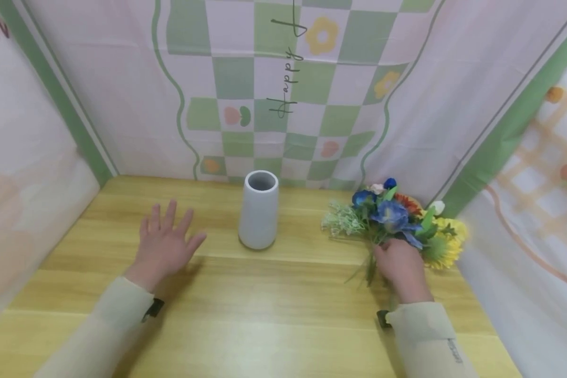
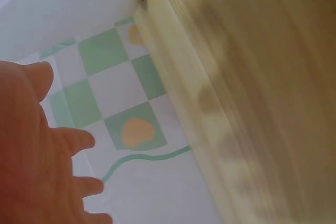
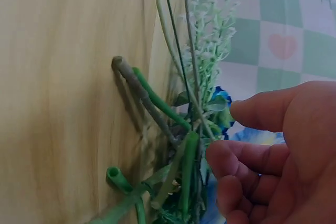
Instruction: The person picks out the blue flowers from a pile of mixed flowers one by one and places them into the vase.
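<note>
Fingers spread, my left hand (image 1: 163, 252) is above the wooden table, left of a white vase (image 1: 258, 210), and touches nothing. The left wrist view shows the same hand (image 2: 42, 150) with nothing in it. A bunch of artificial flowers (image 1: 392, 215), blue, yellow, red and white, lies at the right, blooms toward the wall. My right hand (image 1: 401, 265) is at its stems. In the right wrist view, green stems (image 3: 190, 171) lie beside the right hand (image 3: 278, 156), whose fingers are bent with a gap between thumb and index finger; no stem is visibly gripped.
The wooden table (image 1: 245, 325) reaches back to a checkered cloth (image 1: 274, 79) hanging behind the vase. Other printed cloths hang along the left (image 1: 28, 157) and right (image 1: 534, 236) sides. The vase stands upright near the back edge, its mouth facing up.
</note>
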The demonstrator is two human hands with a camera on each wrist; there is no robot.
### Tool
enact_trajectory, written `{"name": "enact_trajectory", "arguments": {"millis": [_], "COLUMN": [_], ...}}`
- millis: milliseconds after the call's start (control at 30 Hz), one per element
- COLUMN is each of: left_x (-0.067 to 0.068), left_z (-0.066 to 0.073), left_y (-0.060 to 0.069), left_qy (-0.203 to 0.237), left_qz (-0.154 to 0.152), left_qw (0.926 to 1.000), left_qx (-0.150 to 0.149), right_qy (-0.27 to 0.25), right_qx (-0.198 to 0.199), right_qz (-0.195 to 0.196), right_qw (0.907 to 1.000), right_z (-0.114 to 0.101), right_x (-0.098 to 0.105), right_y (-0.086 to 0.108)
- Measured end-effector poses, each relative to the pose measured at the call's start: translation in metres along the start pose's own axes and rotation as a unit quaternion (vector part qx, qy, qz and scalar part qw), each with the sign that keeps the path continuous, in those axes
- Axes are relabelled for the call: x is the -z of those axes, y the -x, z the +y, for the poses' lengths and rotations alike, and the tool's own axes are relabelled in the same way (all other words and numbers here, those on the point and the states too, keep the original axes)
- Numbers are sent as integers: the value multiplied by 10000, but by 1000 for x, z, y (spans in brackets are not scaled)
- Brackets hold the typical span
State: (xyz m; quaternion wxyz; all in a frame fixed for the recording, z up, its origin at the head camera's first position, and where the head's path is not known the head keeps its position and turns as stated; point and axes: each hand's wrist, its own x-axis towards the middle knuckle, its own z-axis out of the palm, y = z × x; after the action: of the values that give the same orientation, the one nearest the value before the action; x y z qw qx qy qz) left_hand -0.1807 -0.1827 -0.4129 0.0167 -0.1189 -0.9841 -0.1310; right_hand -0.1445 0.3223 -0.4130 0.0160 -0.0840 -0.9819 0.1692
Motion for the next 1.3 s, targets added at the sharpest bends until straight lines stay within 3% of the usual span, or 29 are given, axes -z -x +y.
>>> {"name": "enact_trajectory", "arguments": {"millis": [133,333,467,833,933,1067,1300], "left_x": [0,0,-1,-1,0,-3,2], "left_z": [-3,-5,-6,-6,-6,-3,21], "left_y": [4,3,3,6,8,13,20], "left_qy": [68,154,262,328,445,788,1737], "left_qz": [-126,298,321,371,335,540,849], "left_qw": [9999,9993,9990,9987,9983,9952,9802], "left_qx": [-21,-136,-160,-156,-156,-226,-423], "right_qy": [93,95,-62,-478,-853,-1172,-1213], "right_qx": [-94,-215,-353,-552,-652,-578,44], "right_qz": [-78,-184,-203,615,627,802,1003], "right_qw": [9999,9996,9991,9954,9922,9882,9875], "right_z": [0,3,9,19,13,-3,-45], "right_x": [-4,-12,-15,-3,5,16,36], "right_y": [-6,-11,-14,-12,-8,-3,9]}}
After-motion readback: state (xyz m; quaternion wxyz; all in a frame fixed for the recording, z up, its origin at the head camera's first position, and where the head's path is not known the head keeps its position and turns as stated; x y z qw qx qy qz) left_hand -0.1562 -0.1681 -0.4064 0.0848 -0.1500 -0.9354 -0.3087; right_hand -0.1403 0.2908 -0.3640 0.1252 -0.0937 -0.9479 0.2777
